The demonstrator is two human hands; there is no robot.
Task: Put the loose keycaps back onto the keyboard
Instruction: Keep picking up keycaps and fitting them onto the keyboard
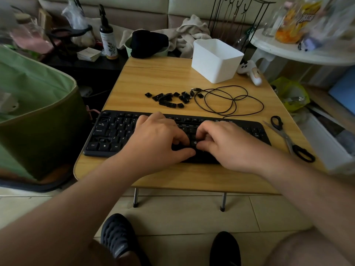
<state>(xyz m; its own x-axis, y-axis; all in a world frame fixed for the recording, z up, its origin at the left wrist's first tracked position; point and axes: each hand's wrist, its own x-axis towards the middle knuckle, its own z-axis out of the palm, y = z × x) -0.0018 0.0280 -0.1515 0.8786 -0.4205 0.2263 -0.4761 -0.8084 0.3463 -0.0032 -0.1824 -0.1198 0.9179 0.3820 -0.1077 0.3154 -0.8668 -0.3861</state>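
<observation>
**Keycap re-seating in progress, most of the pile not yet done**

Both hands are down on the keyboard, meeting around the middle of the lower rows. The left hand has its fingers curled with the thumb reaching toward the right hand, whose fingers are also curled in tight. Between them there's one keycap with a pale mark on it, and it looks like both sets of fingertips are pinching or pressing it into place. I can't tell for sure which hand really has hold of it.

The loose keycaps sit in a scattered heap on the tabletop just behind the keyboard, next to the coiled cable.

Handling-wise, I'd guess these are tiny, light, hard plastic shells. Slick on top and easy to flick away. Best taken by the side walls with thumb and forefinger, then pushed straight down so the stem underneath doesn't snap.

The wood-grain tabletop looks smooth, so a dropped cap may skate off. It's a small folding table on thin legs over a tiled floor. Scissors lie at the right edge, and a white bin stands at the back. The room around it is cluttered, with a green fabric bag on the left.
</observation>
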